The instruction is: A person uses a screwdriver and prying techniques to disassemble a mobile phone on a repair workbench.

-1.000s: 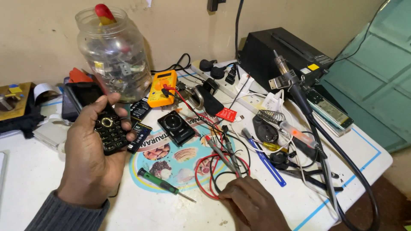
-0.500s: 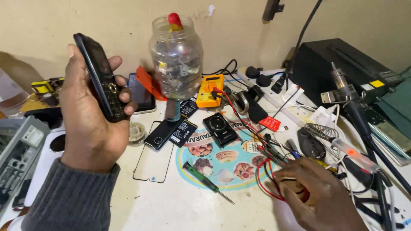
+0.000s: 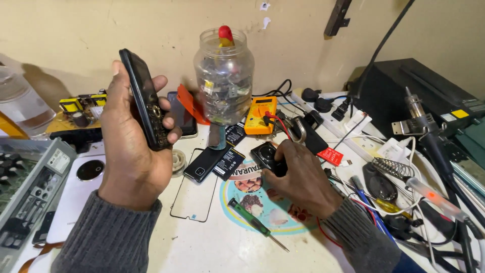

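Bench (image 3: 212, 247) view from the head camera, both hands in frame. Left hand (image 3: 134, 151) is closed around a black keypad phone (image 3: 145, 101), holding it upright and off the bench, keypad side turned toward the fingers, thumb along the near edge. Right hand (image 3: 300, 179) is down on the bench, fingers curled over a small black device (image 3: 265, 154); fingertips touch it, but I can't tell if it's a real grip or just resting on it. That device sits on the edge of a round printed mat (image 3: 252, 199). Green-handled screwdriver (image 3: 247, 215) lies on the mat just in front of the right hand. Between the hands: a bare glass screen panel (image 3: 194, 194), a dark smartphone (image 3: 202, 164) and a flat battery (image 3: 230, 162) side by side. Behind them a clear plastic jar (image 3: 225, 76) full of small parts, with a yellow multimeter (image 3: 261, 114) just right of it, red lead (image 3: 278, 124) running toward the right hand. White phone (image 3: 83, 189) lies face down under my left wrist.
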